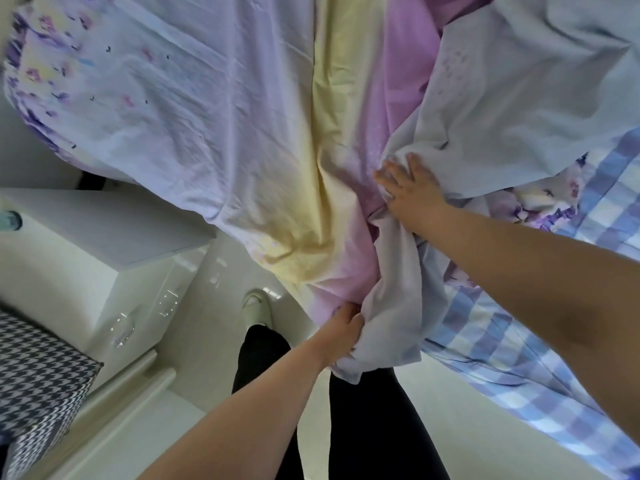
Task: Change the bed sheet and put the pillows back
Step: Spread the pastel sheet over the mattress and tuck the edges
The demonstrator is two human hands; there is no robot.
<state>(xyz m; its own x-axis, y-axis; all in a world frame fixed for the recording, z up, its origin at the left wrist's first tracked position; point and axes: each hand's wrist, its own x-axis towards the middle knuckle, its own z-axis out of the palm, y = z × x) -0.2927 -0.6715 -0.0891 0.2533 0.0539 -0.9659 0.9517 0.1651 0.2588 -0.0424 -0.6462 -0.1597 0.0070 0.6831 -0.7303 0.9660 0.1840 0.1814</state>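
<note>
A pastel sheet (214,140) with white, yellow and pink bands and purple flower print at its left edge covers the bed. A pale grey-blue sheet (519,91) lies bunched over its right side and hangs down at the bed's corner. My left hand (341,330) grips the hanging fold of the grey-blue sheet together with the pink edge at the corner. My right hand (403,188) lies higher up on the bed with spread fingers pressing on the grey-blue sheet. A blue-and-white checked cloth (519,358) lies under the right side. No pillow is in view.
A white glossy bedside cabinet (104,258) stands left of the bed, close to my legs (263,362). A black-and-white houndstooth fabric surface (38,386) sits at the lower left. The floor is pale and shiny.
</note>
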